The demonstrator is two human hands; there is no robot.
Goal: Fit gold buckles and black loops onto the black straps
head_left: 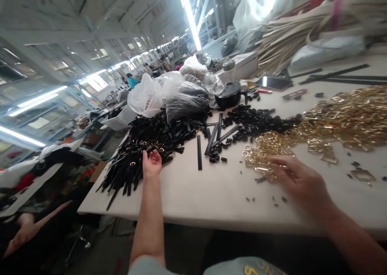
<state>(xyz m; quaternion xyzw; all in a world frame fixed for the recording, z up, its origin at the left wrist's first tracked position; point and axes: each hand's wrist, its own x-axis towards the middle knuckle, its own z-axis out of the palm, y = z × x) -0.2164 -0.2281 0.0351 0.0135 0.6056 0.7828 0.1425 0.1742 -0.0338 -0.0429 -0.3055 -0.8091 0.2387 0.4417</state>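
Observation:
My left hand (152, 163) is palm up at the near edge of a heap of black straps (130, 174) fitted with small gold buckles. Its fingers are loosely curled, the thumb stands apart, and I see nothing held in it. On the right, my right hand (302, 184) is slightly blurred, its fingers drawn together at the near side of a small pile of gold buckles (266, 146). A gold buckle glints at these fingers; its outline is partly hidden. Between the hands lie loose black strap pieces (199, 152) and a spread of small black loops (250, 120).
A bigger mound of gold buckles (356, 114) covers the table's right side. Behind are plastic bags (184, 94), a black pot (228, 96), a phone (273, 83) and bundled pale strips (272, 37). At lower left, another person's arm (39, 226) shows beside the table (181, 202).

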